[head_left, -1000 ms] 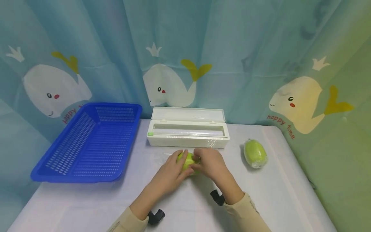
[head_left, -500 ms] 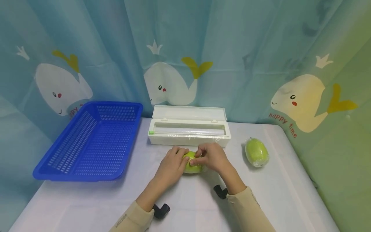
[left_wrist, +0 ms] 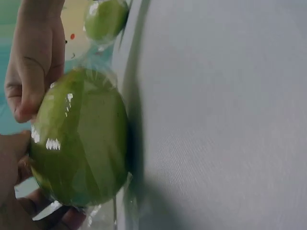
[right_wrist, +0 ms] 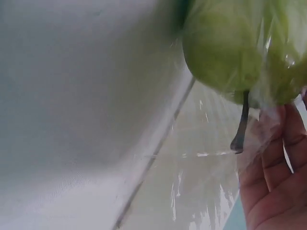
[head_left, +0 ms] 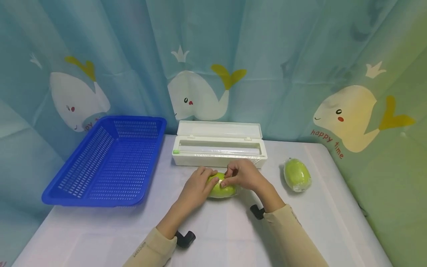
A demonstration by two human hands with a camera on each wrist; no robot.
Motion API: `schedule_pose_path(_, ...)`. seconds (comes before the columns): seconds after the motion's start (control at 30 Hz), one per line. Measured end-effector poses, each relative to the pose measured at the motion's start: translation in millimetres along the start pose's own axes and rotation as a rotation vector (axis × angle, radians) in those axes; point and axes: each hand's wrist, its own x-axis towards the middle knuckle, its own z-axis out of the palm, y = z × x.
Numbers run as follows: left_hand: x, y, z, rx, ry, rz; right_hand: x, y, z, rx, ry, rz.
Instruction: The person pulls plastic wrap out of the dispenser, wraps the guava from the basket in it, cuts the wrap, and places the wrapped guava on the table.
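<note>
A green pear (head_left: pixel 222 192) lies on the white table in front of the film box, with clear cling film (right_wrist: pixel 211 115) over it. My left hand (head_left: pixel 197 187) holds its left side, thumb on top and fingers at the far side. From the right, my right hand (head_left: pixel 245 176) pinches the film, thumb and fingertips on the pear's upper right. In the right wrist view the dark stem (right_wrist: pixel 242 124) shows through loose film. Smooth film covers the pear's side in the left wrist view. Its underside is hidden.
Behind the hands stands a white cling film box (head_left: pixel 220 160), lid up, roll inside. A blue plastic basket (head_left: pixel 146 185) stands at left. Another film-wrapped pear (head_left: pixel 297 175) lies at right. A whale-print curtain (head_left: pixel 273 104) hangs along the back.
The right thumb and fingers have shifted over the top of the pear, and more of the pear shows between the hands. The head view has shifted slightly. Basket, box and other pear stay put.
</note>
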Motion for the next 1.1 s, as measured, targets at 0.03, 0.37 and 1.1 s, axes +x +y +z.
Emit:
schedule_pose_path(0.03, 0.1, 0.4, 0.4, 0.002, 0.006, -0.007, -1.0, 0.2, -0.2, -0.021, 0.018, -0.024)
schedule_pose_path(0.37, 3.0, 5.7, 4.0, 0.03, 0.03, -0.052, -50.0, -14.4, 2.2, -0.076, 0.486, -0.032)
schedule_pose_path(1.1, 25.0, -4.8, 0.7, 0.21, -0.031, -0.004, -52.7, -38.8, 38.0, -0.421, 0.261, -0.017)
